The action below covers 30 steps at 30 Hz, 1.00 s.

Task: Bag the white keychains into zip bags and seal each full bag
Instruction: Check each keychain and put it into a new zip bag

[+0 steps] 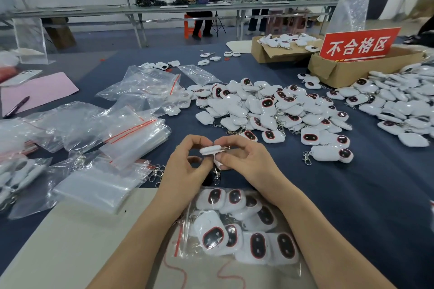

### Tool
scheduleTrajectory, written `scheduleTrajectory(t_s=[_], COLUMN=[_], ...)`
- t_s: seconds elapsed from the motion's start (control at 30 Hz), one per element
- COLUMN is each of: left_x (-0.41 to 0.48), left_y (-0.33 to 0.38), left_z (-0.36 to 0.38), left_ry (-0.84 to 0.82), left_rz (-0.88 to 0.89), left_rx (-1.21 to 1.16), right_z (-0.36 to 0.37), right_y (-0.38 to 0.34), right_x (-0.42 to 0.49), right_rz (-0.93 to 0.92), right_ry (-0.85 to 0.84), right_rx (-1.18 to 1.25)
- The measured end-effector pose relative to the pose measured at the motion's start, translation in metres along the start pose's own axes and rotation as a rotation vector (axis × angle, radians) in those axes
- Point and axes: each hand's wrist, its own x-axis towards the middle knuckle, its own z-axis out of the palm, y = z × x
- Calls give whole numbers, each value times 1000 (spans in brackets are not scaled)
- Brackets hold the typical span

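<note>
Both hands meet above the table's near middle. My left hand point(187, 164) and my right hand point(244, 159) pinch one white keychain point(210, 149) edge-on between their fingertips. A second white keychain point(217, 162) shows under my right fingers, its metal clasp point(217, 175) hanging below. Beneath my forearms lies a clear zip bag point(187, 225) holding several white keychains with red-rimmed dark faces point(258, 245). A large heap of loose keychains point(270, 108) covers the blue cloth beyond my hands.
Stacks of empty zip bags point(131, 138) lie to the left, filled bags point(16, 178) at the far left. Another keychain pile point(404, 103) sits right, beside cardboard boxes point(338, 70) and a red sign point(359, 44). A pen point(16, 107) rests on pink paper. Two people work at a far table.
</note>
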Motion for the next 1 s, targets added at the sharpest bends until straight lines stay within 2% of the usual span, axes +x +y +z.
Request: scheduleTrajectory(t_s=[0.13,0.27,0.47,0.73,1.0], left_x=[0,0,1,1,1], left_y=[-3,-1,-2,-1,-1], left_z=[3,-2,-2,-2,-4], left_ry=[39,-6,-26,-38,-92], left_rz=[27,24,20,-25,-99], left_rx=[72,-50,-53,-95,-91], right_z=[1,2,2,4,3], right_y=[0,-2,-6,-8,-5], right_x=[-1,1,-3,-1,-1], right_rz=[-77,-51,-18,72,60], right_ry=[-1,-4,-2,95,59], right_rx=[-68,-73,-37,-83,-23])
